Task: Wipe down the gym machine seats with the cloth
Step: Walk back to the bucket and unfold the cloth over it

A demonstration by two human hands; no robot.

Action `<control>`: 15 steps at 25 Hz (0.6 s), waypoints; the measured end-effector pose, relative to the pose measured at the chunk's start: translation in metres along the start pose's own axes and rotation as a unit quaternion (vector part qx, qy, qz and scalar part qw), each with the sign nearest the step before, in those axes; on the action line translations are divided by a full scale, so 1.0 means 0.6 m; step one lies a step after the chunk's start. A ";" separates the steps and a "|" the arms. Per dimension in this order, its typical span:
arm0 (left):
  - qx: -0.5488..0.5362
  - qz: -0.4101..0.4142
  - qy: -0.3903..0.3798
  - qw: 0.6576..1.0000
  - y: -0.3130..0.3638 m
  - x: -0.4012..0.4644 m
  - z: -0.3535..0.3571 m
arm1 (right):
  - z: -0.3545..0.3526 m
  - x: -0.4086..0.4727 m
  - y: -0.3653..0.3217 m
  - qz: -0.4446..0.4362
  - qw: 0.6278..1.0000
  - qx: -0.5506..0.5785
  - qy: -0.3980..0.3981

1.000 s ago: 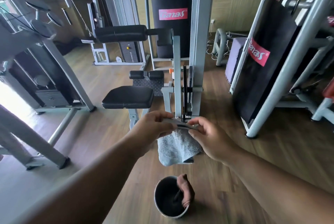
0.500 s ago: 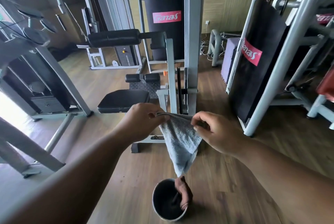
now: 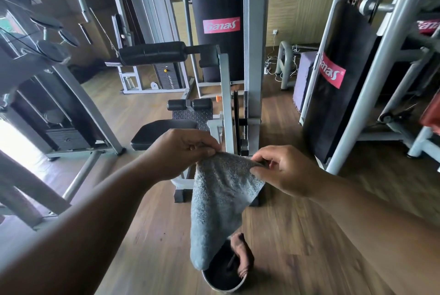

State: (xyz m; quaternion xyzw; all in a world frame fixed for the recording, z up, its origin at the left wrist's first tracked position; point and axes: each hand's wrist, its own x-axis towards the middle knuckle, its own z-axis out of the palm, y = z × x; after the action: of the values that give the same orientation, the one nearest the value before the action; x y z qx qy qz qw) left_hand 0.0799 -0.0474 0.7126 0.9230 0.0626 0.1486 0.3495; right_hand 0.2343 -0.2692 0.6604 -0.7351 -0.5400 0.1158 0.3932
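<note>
A grey terry cloth (image 3: 219, 201) hangs between my two hands in the middle of the view. My left hand (image 3: 178, 151) pinches its upper left edge, and my right hand (image 3: 283, 170) pinches its upper right edge. The cloth's lower tip dangles over a bucket (image 3: 223, 278) on the floor. Just beyond my left hand is the black padded seat (image 3: 157, 132) of a grey gym machine (image 3: 226, 104), partly hidden by my hand. A black roller pad (image 3: 152, 52) sticks out above the seat.
A brown rag (image 3: 242, 256) lies over the bucket's rim. Grey machine frames stand at left (image 3: 71, 104) and right (image 3: 371, 80), with black weight-stack covers (image 3: 219, 25) behind. Wooden floor (image 3: 297, 235) lies open around the bucket.
The cloth, bunched between my hands a second ago, has been spread out and now hangs longer, down to the bucket. The view has drawn nearer to the seat.
</note>
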 end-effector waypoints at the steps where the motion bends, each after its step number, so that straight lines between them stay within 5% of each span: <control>1: -0.008 -0.006 -0.009 1.000 -0.003 -0.002 -0.006 | -0.004 -0.002 -0.003 0.004 0.999 0.042 -0.006; 6: -0.019 -0.017 -0.031 0.999 0.002 -0.014 -0.023 | -0.014 -0.002 -0.021 -0.018 0.987 0.156 0.037; 15: 0.036 -0.026 0.000 0.999 0.017 -0.033 -0.029 | -0.037 0.009 -0.026 -0.056 0.998 0.017 0.038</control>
State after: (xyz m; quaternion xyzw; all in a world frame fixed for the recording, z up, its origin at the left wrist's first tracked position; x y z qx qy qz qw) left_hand 0.0555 -0.0485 0.7273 0.9331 0.0918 0.1370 0.3197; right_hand 0.2383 -0.2726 0.6875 -0.7010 -0.5626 0.0750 0.4319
